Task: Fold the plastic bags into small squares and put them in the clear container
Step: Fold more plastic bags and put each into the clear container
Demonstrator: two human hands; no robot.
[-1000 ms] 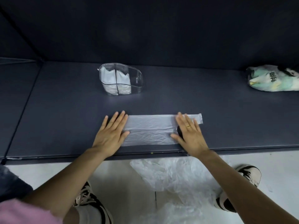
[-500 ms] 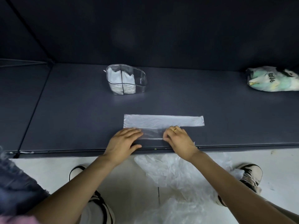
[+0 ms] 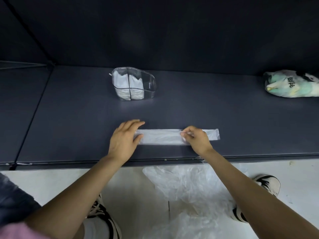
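Observation:
A translucent plastic bag (image 3: 162, 137), folded into a long narrow strip, lies on the dark shelf (image 3: 69, 128) near its front edge. My left hand (image 3: 125, 140) covers the strip's left end, fingers over it and thumb against its edge. My right hand (image 3: 196, 139) pinches the strip's far edge right of the middle, fingers curled. The strip's right end sticks out past that hand. The clear container (image 3: 134, 83) stands behind, holding white folded bags in its left compartments.
A green-and-white printed bag (image 3: 291, 85) lies at the shelf's far right. Crumpled clear plastic bags (image 3: 189, 190) sit on the pale floor below the shelf edge, between my shoes. A dark back wall rises behind the container.
The near half of the bag has been folded up over the far half, making a narrower strip. Both hands moved from the front edge to the strip's far edge.

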